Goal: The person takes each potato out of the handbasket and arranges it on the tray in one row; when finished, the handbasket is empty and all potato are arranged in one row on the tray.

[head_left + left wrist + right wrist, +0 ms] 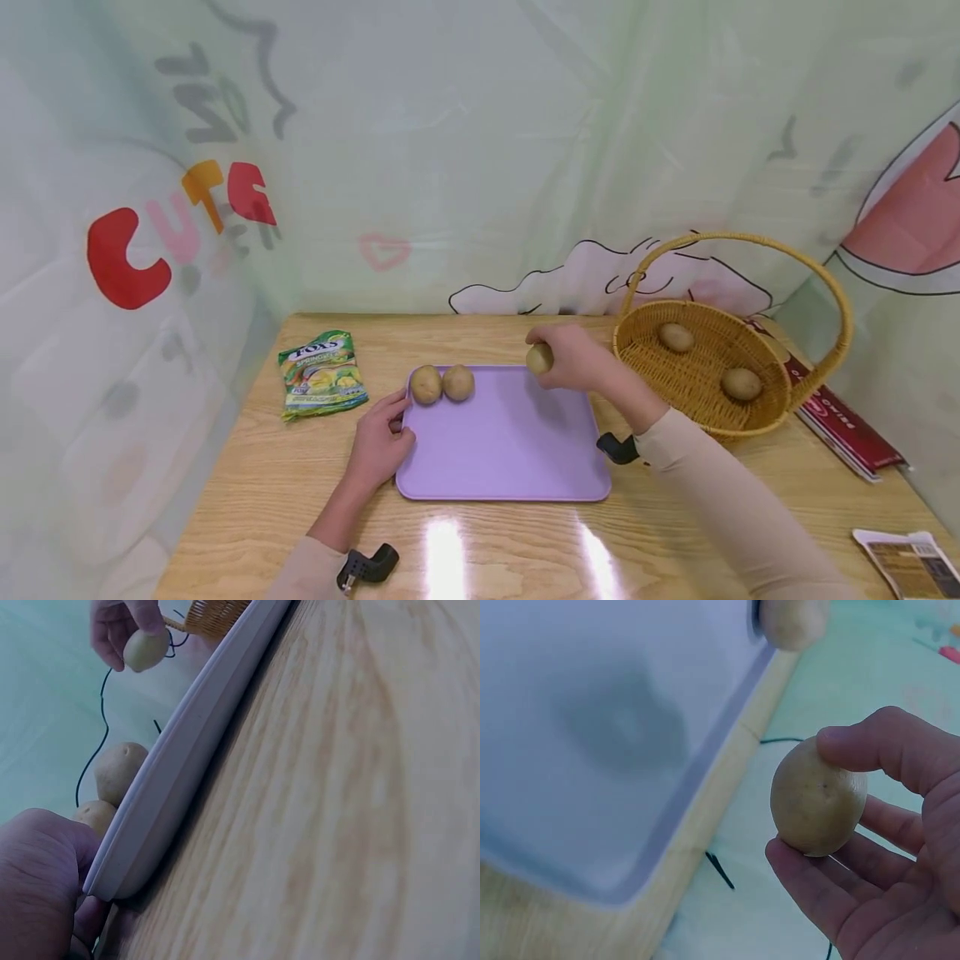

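A potato is pinched between the thumb and fingers of my right hand, held above the far right part of a purple tray. The right wrist view shows this potato close up, with the thumb on one side and fingertips on the other. My left hand grips the tray's left edge; part of its hold is hidden in the left wrist view. Two potatoes, one at the corner and one beside it, sit in the tray's far left corner.
A wicker basket with a tall handle stands to the right, holding two potatoes. A green candy bag lies left of the tray. Behind the basket is a dark red box; a brown packet lies near right.
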Available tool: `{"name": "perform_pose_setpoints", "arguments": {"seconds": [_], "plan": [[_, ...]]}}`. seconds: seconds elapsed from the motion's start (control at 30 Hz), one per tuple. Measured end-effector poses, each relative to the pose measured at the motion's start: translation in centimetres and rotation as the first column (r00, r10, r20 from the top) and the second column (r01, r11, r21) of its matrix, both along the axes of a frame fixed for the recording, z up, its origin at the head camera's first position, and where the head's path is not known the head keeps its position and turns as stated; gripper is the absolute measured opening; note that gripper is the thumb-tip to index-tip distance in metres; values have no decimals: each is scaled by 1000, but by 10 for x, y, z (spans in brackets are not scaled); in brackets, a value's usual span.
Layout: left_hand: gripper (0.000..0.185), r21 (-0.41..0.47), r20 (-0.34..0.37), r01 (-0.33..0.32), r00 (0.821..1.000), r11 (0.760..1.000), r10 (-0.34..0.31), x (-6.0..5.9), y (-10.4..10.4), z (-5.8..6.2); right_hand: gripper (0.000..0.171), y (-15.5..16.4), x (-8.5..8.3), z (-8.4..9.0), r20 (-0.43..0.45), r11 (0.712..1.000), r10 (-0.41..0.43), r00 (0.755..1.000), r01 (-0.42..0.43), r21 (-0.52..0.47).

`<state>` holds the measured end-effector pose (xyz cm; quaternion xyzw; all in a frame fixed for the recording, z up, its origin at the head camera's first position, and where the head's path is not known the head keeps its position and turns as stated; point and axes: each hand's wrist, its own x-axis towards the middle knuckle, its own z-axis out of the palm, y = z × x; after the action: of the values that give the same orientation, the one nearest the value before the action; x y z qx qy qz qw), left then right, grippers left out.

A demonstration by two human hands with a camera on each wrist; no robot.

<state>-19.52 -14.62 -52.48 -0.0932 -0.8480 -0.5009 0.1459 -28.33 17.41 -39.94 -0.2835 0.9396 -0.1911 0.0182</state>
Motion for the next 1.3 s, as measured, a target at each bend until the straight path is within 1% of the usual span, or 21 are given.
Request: {"name": "perform_pose_setpoints", "arguments": {"seconds": [0.13,0.33,0.53,0.7,0.8,1.03,1.2,1.3], "plan": [[46,-3,7,-2,1000,1000,2,0,1,2,48,-12,0,-7,26,1000,-10,1000,10,1],[45,-6,6,-3,1000,1000,3,0,0,1,45,-30,-3,-20,18,1000,-2,1000,2,12],[45,-26,20,-8,1000,1000,9,-2,0,-1,45,-47,-7,-36,73,1000,-17,997,15,23],[45,-11,22,-5,1000,1000,5,-3,-1,-3,45,-61,-8,-44,109,999,-23,994,20,34],[46,-4,16,0,1000,1000,0,-4,-1,-4,45,-68,-7,-45,114,999,-20,993,17,28],[45,0,9,7,1000,1000,-7,-5,-1,-3,44,-74,-6,-46,93,1000,-3,996,3,-4],[46,-6,-8,17,1000,1000,-17,-5,-1,-4,50,-74,-7,-45,88,1000,0,996,-2,21],[46,-14,0,6,1000,1000,-6,-5,-2,-4,56,-73,-7,-42,94,999,3,996,-6,35]]}}
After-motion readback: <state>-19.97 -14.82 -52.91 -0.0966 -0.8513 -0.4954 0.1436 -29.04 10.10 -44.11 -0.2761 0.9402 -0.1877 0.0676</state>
